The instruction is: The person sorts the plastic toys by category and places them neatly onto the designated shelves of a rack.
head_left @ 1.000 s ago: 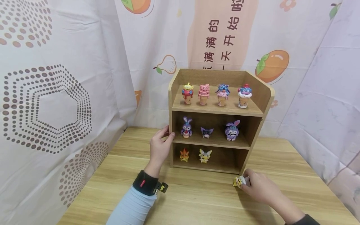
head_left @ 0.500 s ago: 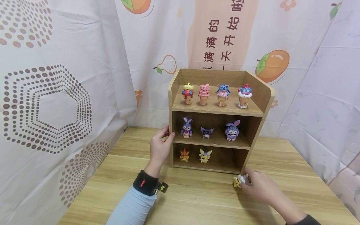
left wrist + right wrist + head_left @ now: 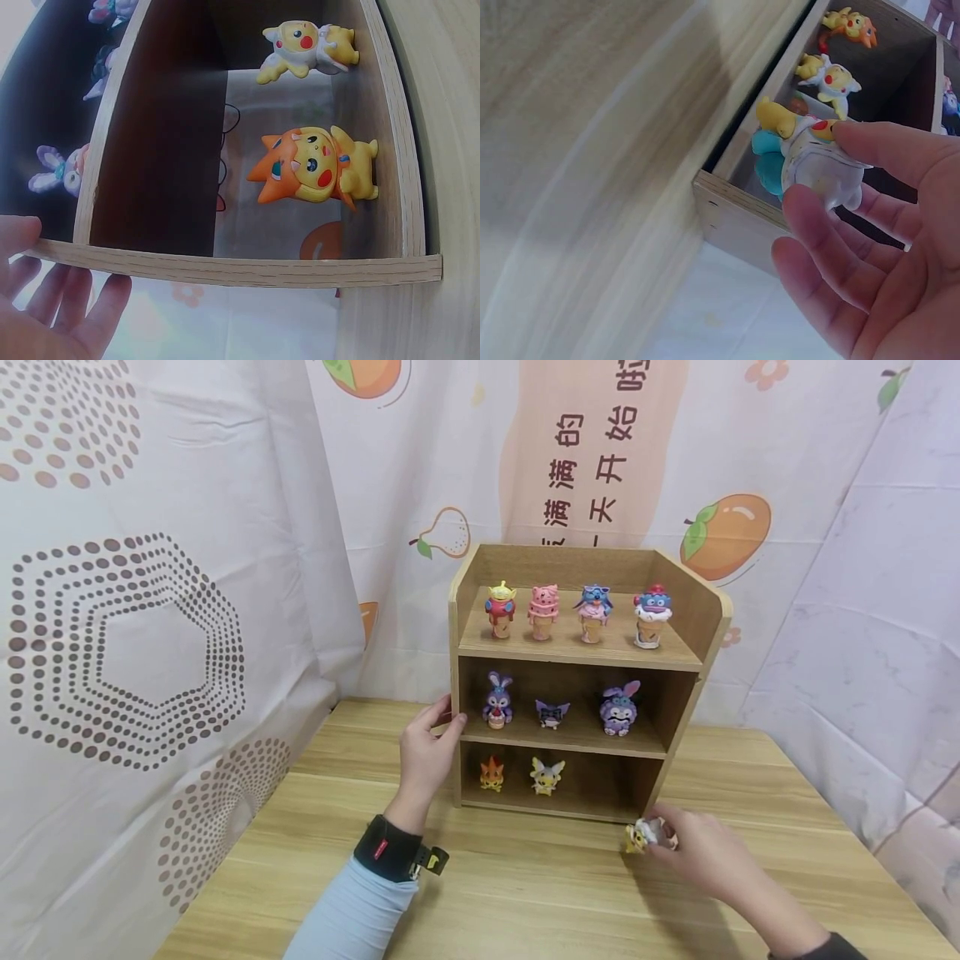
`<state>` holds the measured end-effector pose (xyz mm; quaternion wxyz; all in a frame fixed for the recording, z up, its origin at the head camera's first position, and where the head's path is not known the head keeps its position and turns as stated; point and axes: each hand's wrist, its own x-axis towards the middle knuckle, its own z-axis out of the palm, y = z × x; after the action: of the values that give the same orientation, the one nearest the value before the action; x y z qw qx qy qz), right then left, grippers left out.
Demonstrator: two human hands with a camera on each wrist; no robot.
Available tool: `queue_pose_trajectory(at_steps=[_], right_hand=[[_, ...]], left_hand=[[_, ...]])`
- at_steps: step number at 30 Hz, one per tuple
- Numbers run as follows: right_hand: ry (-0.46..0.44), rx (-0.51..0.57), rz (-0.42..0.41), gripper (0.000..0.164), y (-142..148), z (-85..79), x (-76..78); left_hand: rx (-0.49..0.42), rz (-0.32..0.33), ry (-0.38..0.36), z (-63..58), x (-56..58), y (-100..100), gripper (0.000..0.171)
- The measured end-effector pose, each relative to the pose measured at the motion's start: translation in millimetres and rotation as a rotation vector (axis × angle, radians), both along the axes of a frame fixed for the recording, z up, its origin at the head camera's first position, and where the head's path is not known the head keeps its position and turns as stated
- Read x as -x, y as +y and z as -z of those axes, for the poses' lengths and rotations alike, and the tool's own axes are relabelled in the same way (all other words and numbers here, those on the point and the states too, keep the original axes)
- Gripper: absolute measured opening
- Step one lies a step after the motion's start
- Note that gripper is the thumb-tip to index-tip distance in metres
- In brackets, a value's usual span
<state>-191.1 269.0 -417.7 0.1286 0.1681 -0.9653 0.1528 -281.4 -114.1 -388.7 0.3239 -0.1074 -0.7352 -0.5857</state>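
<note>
My right hand (image 3: pixel 701 852) pinches a small yellow, white and grey toy figurine (image 3: pixel 643 836) between thumb and fingers, near the shelf's lower right front corner. The right wrist view shows the figurine (image 3: pixel 817 169) tilted, with a teal part at one side. My left hand (image 3: pixel 430 747) grips the left side panel of the small wooden shelf (image 3: pixel 577 653); in the left wrist view its thumb (image 3: pixel 19 232) lies at the panel's inner side. On the bottom shelf stand an orange-hooded yellow figurine (image 3: pixel 492 774) and a white-hooded yellow figurine (image 3: pixel 546 776).
Several ice-cream-cone figurines, such as the pink one (image 3: pixel 543 612), line the top shelf. The middle shelf bears a purple rabbit figurine (image 3: pixel 497 700), a small dark-purple one (image 3: pixel 552 713) and another purple rabbit (image 3: pixel 618 708). The shelf stands on a wooden table (image 3: pixel 525 885) before printed curtains.
My right hand has shifted slightly to the right with the figurine, which has turned a little in the fingers. The left hand and the shelf have stayed in place.
</note>
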Motion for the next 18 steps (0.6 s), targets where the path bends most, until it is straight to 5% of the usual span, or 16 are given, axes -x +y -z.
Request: queue_pose_trajectory(at_steps=[18], right_hand=[[0.094,-0.052,-0.057,0.034,-5,-26.4,8.4]], left_hand=[[0.006,-0.009,-0.001,1.0,1.3,0,0.042]])
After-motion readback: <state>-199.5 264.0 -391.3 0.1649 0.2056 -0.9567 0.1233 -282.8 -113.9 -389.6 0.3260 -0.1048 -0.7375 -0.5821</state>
